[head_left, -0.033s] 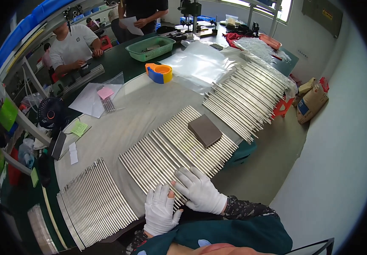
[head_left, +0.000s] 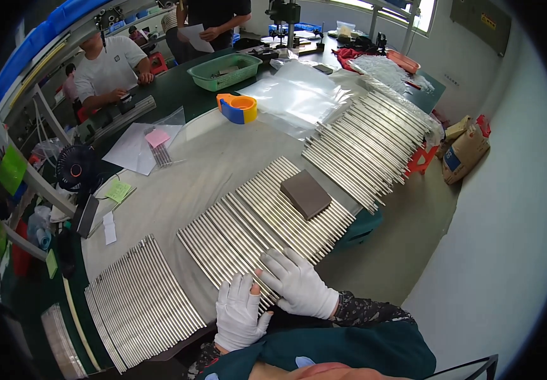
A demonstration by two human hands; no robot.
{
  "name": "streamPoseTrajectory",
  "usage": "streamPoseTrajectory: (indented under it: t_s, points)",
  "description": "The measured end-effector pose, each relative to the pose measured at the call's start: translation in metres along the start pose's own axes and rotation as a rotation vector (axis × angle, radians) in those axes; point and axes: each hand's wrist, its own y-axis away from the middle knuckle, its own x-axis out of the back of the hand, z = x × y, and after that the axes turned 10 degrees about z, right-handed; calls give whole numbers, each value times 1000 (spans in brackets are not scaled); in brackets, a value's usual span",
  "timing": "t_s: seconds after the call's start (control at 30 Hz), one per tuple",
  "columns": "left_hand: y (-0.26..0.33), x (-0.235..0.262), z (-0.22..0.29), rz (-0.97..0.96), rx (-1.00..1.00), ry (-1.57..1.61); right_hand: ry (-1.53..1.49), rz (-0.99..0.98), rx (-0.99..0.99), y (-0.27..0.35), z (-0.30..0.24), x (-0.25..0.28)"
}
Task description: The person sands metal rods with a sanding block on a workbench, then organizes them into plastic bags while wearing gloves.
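My left hand [head_left: 241, 315], in a white glove, lies on the near end of the middle row of thin metal rods [head_left: 222, 237]. Its fingers are stretched out and one bare fingertip shows. Beside it, my right hand [head_left: 300, 285] is gloved too and rests with spread fingers across the same rods. Neither hand grips anything that I can see. A brown rectangular block [head_left: 305, 194] lies on the right part of this row. More rods [head_left: 143, 304] are lined up at the left, and another row of rods [head_left: 368, 149] lies at the far right.
On the table stand an orange and blue tape dispenser [head_left: 238, 109], a green basket [head_left: 224, 72], clear plastic sheets [head_left: 302, 92] and a small black fan [head_left: 76, 168]. Papers [head_left: 133, 149] lie at the left. Two people work across the table. A white wall [head_left: 508, 253] rises at the right.
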Motion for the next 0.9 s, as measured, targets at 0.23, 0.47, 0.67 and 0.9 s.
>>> streamPoseTrajectory:
  t_s: [0.23,0.47,0.67,0.9]
  points:
    - [-3,1,1,0,3,3,30,15,5,0,1,-1]
    - [2,-4,-2,-82,69,48,16,12,7,-2,1,1]
    - [9,-2,0,-23,58,-28,-27,18,11,-6,-1,0]
    - [3,-4,0,-67,83,75,62,-39,-2,-3,-2,4]
